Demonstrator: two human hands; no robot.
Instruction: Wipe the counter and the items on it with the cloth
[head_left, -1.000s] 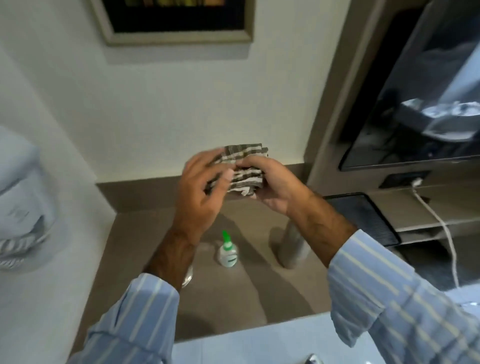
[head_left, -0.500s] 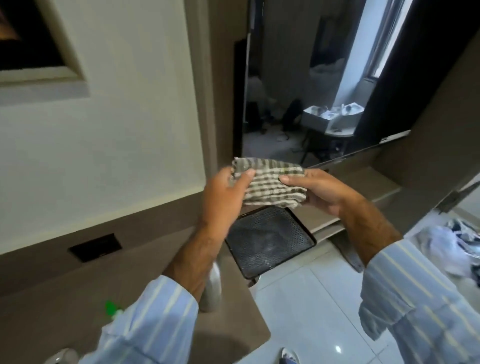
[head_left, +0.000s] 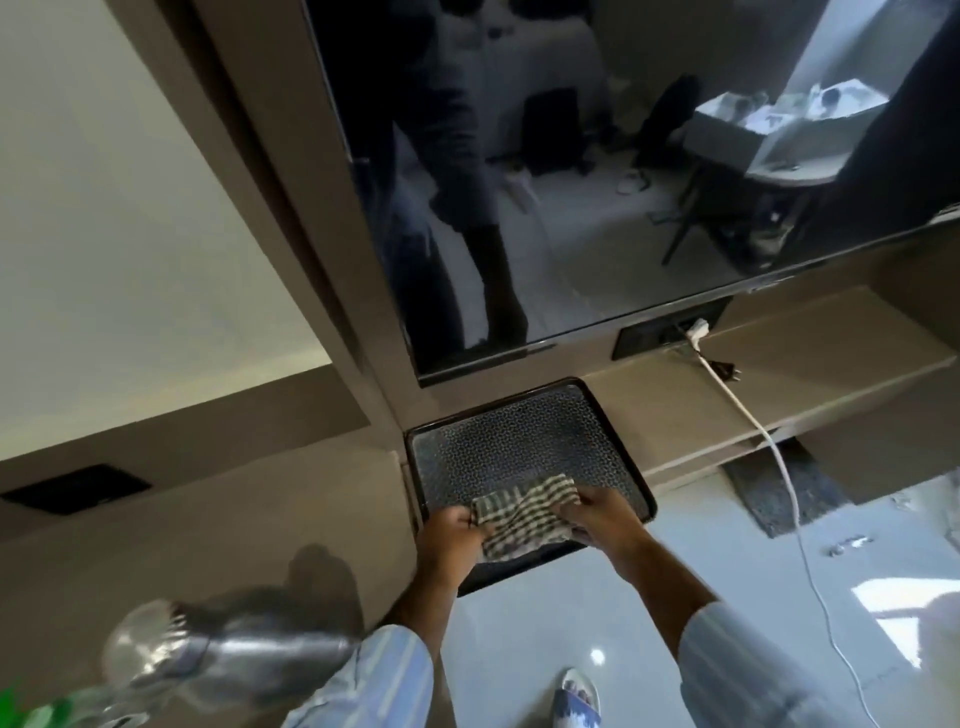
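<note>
A checked grey-and-white cloth (head_left: 522, 517) lies folded over the near part of a dark patterned tray (head_left: 511, 441). My left hand (head_left: 451, 535) grips the cloth's left edge and my right hand (head_left: 605, 514) grips its right edge, both low over the tray. The tray sits at the right end of the brown counter (head_left: 208, 525), under a large black TV screen (head_left: 597, 171).
A clear plastic bottle (head_left: 218, 654) stands blurred at the lower left on the counter, with a green-capped bottle (head_left: 26, 712) at the corner. A white cable (head_left: 753, 426) runs from a socket over a lower shelf (head_left: 779, 374) to the tiled floor. My sandalled foot (head_left: 579, 699) shows below.
My view swung right from the wall corner to the tray. Both hands brought the cloth down from chest height onto the tray's near part.
</note>
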